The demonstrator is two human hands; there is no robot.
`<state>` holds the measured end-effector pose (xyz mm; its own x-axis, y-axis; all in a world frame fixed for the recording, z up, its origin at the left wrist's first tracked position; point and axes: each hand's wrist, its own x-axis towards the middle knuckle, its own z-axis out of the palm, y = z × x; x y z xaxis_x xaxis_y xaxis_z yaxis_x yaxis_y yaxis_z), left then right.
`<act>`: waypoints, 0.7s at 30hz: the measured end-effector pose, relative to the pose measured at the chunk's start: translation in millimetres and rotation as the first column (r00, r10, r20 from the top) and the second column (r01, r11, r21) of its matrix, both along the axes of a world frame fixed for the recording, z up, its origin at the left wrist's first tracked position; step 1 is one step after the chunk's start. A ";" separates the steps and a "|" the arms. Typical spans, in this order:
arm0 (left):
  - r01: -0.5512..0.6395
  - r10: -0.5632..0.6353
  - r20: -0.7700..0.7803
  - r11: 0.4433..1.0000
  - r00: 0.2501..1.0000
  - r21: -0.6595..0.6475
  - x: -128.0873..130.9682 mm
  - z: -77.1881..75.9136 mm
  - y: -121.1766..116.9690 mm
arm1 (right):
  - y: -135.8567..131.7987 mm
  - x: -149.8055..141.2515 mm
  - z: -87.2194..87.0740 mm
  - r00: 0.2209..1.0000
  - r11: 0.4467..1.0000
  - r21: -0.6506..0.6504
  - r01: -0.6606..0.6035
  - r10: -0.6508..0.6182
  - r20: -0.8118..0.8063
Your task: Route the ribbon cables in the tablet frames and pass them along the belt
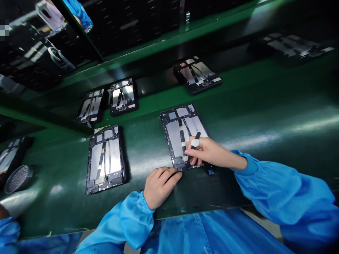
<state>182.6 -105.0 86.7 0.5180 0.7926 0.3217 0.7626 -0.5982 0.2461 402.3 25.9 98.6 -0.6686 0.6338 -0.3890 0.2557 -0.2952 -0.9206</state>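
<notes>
An opened tablet (173, 130) lies flat before me, its silver inside, flat cables and dark frame facing up. My left hand (160, 185) rests on the table with its fingers stretched out, fingertips touching the tablet's near left corner. Over the tablet's lower right part, my right hand (205, 151) is closed around a slim black stick-like tool (197, 135), which is held tilted with its lower end pointing at the near edge. A white wrap (195, 143) sits on one finger of that hand. The tool's tip is hard to make out.
Another opened tablet (106, 162) lies to the left. Tablets in stacks (123, 98) stand along the back, one stack (198, 76) farther right. A green post (47, 118) crosses the left side, near a round cup-like item (18, 179). A co-worker's blue sleeve (9, 229) shows at lower left.
</notes>
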 end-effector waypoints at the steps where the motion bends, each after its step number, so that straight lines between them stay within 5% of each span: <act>1: 0.005 -0.005 -0.017 1.000 1.000 0.010 -0.2 -2.5 1.9 | 2.5 -4.3 -0.3 0.999 1.000 -0.012 -0.026 0.026 0.018; 21: -0.015 0.014 0.023 1.000 1.000 0.020 10.8 -3.2 -1.3 | -7.9 -2.9 -6.7 0.997 1.000 0.011 -0.015 0.014 0.074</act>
<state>193.4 -106.3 83.5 0.4990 0.7931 0.3492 0.7656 -0.5923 0.2513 399.4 18.0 91.8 -0.6474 0.6289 -0.4306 0.3277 -0.2804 -0.9022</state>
